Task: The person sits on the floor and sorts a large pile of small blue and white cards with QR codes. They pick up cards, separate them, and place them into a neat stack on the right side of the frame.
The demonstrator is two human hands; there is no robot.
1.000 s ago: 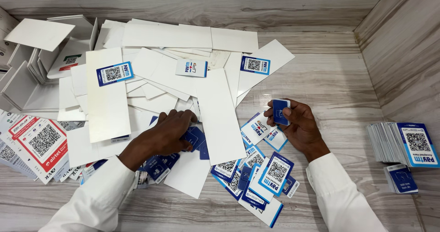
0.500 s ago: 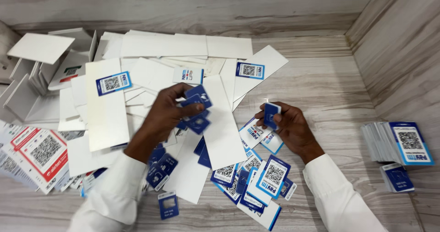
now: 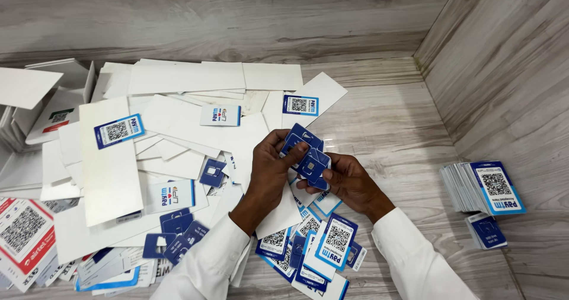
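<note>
My left hand [image 3: 269,172] and my right hand [image 3: 349,181] meet above the middle of the pile, both in white sleeves. Between them they hold a small bunch of dark blue cards [image 3: 308,152], each with a little chip cut-out. The left hand grips the bunch from the left and top; the right hand's fingers pinch its lower right edge. Beneath the hands lie blue-and-white code stickers [image 3: 335,241] and long white card strips [image 3: 109,163]. One loose dark blue card [image 3: 212,172] rests on the white strips just left of my left hand.
A neat stack of blue code cards [image 3: 483,187] stands at the right by the wooden side wall, with a small blue stack [image 3: 486,232] in front of it. Red-and-white code sheets [image 3: 26,235] lie at the lower left. White folded boxes [image 3: 35,104] sit at the far left.
My left hand lifted a bunch of dark blue cards off the pile and brought it right to meet my right hand, which now also holds it.
</note>
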